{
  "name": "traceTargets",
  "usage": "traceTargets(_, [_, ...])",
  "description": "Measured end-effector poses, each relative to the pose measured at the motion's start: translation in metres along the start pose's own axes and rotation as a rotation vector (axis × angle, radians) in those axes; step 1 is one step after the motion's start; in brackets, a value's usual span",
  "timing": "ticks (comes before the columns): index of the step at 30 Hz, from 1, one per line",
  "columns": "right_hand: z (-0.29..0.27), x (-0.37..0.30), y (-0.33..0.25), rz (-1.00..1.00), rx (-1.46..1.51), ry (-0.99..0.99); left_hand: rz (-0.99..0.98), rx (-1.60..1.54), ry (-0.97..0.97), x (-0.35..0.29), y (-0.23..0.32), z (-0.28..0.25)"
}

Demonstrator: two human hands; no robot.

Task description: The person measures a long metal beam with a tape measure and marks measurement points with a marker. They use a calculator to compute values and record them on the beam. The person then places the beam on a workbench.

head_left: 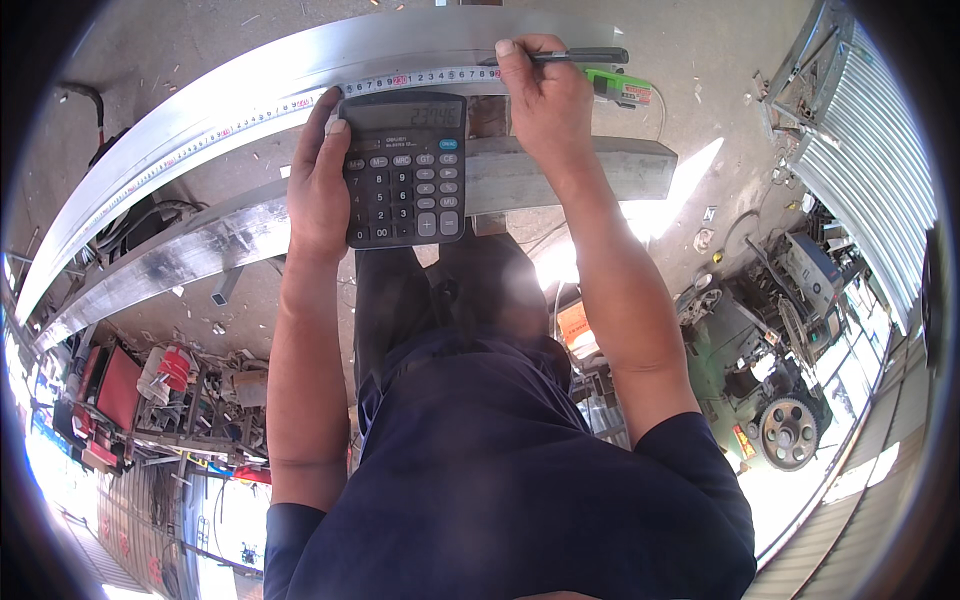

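My left hand (pixel 322 190) grips a black desk calculator (pixel 410 165) by its left side, thumb near the screen and fingertip close to the tape. A dark pen (pixel 600 56) is pinched in my right hand (pixel 552 105), its tip pointing left over a long silver metal profile (pixel 400 50). Along that profile runs the white blade of a tape measure (pixel 430 77), passing just above the calculator's top edge. The tape's green case (pixel 622 90) lies right of my right hand, at the profile's right end.
A second long metal bar (pixel 610 165) crosses nearer to me, partly behind the calculator and my forearms. Tools and a red box (pixel 108 385) crowd the lower left. Machinery with a large gear wheel (pixel 788 433) stands at right, below a corrugated metal panel (pixel 870 130).
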State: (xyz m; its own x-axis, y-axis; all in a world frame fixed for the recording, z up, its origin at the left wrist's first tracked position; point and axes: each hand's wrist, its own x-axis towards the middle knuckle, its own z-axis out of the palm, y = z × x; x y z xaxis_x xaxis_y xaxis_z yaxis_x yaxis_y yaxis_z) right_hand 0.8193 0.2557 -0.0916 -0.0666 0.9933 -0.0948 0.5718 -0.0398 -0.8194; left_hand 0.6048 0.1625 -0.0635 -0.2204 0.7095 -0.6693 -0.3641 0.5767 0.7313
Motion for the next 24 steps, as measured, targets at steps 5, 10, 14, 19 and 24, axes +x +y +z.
traceTargets(5, [0.0009,0.0003,0.0009,-0.001,-0.004,-0.001,0.01,-0.002,-0.004,0.0001,-0.0015,-0.0001])
traceTargets(10, [0.0016,0.0,0.0011,0.004,-0.004,0.008,-0.01,-0.023,-0.025,0.0019,-0.003,-0.003])
traceTargets(14, [0.0016,0.0,0.0006,0.017,0.0,0.003,-0.001,-0.011,-0.013,0.0013,-0.0028,-0.0023])
traceTargets(19, [0.0012,0.0,0.0006,0.014,-0.011,0.009,-0.013,-0.019,-0.002,-0.0001,0.0001,0.0002])
traceTargets(24, [0.0016,0.0004,0.0017,0.016,-0.024,0.006,-0.01,-0.015,0.005,-0.0012,0.0017,0.0013])
